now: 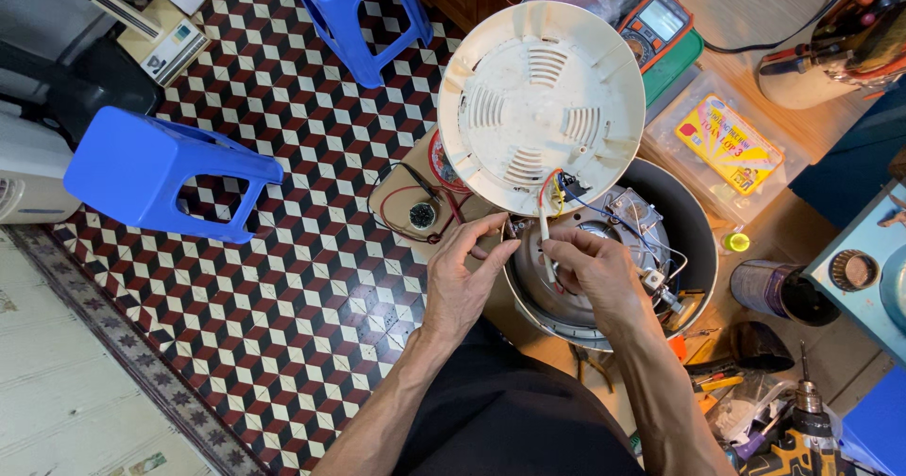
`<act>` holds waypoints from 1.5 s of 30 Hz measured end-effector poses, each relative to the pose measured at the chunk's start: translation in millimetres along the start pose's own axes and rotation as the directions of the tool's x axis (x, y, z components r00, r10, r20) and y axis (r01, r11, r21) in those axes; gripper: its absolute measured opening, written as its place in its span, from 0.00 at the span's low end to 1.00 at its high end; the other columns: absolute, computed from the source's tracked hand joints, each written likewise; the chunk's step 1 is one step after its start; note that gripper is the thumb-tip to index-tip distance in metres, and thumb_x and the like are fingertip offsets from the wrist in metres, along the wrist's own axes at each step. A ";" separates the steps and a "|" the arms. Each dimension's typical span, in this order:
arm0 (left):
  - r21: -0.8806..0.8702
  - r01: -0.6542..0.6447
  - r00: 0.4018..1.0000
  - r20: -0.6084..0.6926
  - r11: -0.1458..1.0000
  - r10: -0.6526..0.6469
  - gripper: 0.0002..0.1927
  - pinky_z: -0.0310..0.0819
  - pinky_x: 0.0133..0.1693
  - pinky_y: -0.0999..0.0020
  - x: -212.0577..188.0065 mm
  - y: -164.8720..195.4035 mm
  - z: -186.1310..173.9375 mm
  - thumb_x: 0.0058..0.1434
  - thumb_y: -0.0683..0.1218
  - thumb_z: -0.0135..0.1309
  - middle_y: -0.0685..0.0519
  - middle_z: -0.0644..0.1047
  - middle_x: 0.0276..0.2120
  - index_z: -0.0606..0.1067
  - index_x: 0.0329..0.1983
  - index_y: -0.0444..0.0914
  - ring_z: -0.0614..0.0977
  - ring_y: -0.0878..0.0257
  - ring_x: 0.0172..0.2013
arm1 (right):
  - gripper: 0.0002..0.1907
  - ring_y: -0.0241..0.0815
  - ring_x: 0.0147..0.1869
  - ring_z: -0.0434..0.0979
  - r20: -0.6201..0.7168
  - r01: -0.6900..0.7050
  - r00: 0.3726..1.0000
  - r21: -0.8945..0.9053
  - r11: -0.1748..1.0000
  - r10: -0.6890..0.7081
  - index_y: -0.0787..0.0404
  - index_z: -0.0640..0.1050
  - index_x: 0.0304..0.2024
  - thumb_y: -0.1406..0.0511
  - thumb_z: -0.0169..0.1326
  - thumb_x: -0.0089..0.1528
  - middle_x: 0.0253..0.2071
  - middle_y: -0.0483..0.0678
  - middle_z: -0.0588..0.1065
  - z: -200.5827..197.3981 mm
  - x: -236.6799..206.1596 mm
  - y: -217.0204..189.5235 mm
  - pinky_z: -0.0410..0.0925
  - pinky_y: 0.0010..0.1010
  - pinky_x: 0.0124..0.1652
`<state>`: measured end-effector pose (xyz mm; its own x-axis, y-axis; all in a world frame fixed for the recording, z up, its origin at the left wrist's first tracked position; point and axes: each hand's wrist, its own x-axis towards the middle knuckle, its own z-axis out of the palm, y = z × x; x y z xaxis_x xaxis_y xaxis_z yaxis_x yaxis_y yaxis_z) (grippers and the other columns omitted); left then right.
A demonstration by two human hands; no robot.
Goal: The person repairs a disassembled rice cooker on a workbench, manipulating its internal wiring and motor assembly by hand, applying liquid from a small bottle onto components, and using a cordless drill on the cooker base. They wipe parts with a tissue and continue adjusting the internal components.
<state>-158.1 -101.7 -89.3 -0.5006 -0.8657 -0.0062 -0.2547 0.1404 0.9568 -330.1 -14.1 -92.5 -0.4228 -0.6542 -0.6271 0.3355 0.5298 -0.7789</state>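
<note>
An upturned metal cooker body (pixel 694 235) lies open in front of me, its wiring and round heating plate exposed. The cream plastic base cover (pixel 540 103) leans up behind it, joined to it by red, yellow and blue wires. My right hand (pixel 595 273) pinches a white sleeved wire (pixel 545 240) that runs down from the cover. Fingers curled, my left hand (pixel 462 273) touches the cooker's left rim and a small part there, hidden by the fingers.
Two blue plastic stools (pixel 156 169) (pixel 363 14) stand on the checkered floor at left. A multimeter (pixel 656 25), a clear packet with a yellow label (pixel 727 146), a dark cup (pixel 779 292), a drill (pixel 807 419) and hand tools crowd the right side.
</note>
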 end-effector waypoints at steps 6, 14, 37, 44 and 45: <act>-0.006 0.009 1.000 -0.002 1.000 -0.009 0.21 0.77 0.37 0.72 -5.6 -6.2 4.3 0.61 0.47 0.63 0.52 0.81 0.45 0.78 0.57 0.38 0.78 0.67 0.34 | 0.16 0.32 0.27 0.74 -0.279 0.030 0.948 -0.407 0.913 -0.156 0.63 0.84 0.42 0.58 0.59 0.60 0.26 0.44 0.79 7.3 -26.4 2.8 0.67 0.24 0.29; -0.014 0.048 0.997 0.069 0.999 -0.047 0.21 0.76 0.37 0.72 -16.8 0.5 3.6 0.61 0.48 0.63 0.52 0.80 0.43 0.78 0.57 0.39 0.77 0.67 0.34 | 0.18 0.34 0.29 0.74 -0.271 0.006 0.957 -0.329 0.944 -0.101 0.66 0.84 0.43 0.57 0.59 0.61 0.26 0.47 0.78 24.6 -41.1 7.4 0.68 0.27 0.30; -0.004 -0.178 0.976 0.127 0.984 0.177 0.19 0.81 0.42 0.70 -10.2 9.7 8.8 0.62 0.44 0.63 0.50 0.80 0.52 0.78 0.57 0.39 0.82 0.62 0.49 | 0.12 0.24 0.31 0.72 -0.312 0.151 0.939 -0.004 0.989 -0.144 0.64 0.84 0.42 0.63 0.61 0.59 0.31 0.41 0.79 2.3 -43.0 -11.7 0.66 0.15 0.32; 0.001 -0.168 0.975 0.146 0.986 0.166 0.19 0.82 0.43 0.69 -4.6 4.8 11.7 0.63 0.45 0.63 0.50 0.80 0.53 0.78 0.57 0.40 0.82 0.61 0.50 | 0.13 0.24 0.23 0.61 -0.250 0.128 0.961 0.034 0.991 -0.116 0.65 0.83 0.43 0.64 0.62 0.60 0.25 0.38 0.73 -0.3 -34.0 -10.3 0.54 0.17 0.23; -0.004 -0.172 0.974 0.148 0.985 0.171 0.19 0.82 0.43 0.70 -4.1 4.3 12.5 0.63 0.45 0.63 0.50 0.80 0.54 0.77 0.57 0.40 0.82 0.61 0.51 | 0.13 0.24 0.23 0.60 -0.253 0.118 0.962 0.028 0.993 -0.107 0.66 0.83 0.43 0.64 0.62 0.60 0.24 0.38 0.72 -1.4 -32.9 -9.2 0.53 0.18 0.22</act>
<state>-167.5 -91.6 -88.8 -0.6534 -0.7483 0.1147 -0.1610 0.2853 0.9448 -320.5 3.3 -64.7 -0.6552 -0.5492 -0.5187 0.3071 0.4338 -0.8471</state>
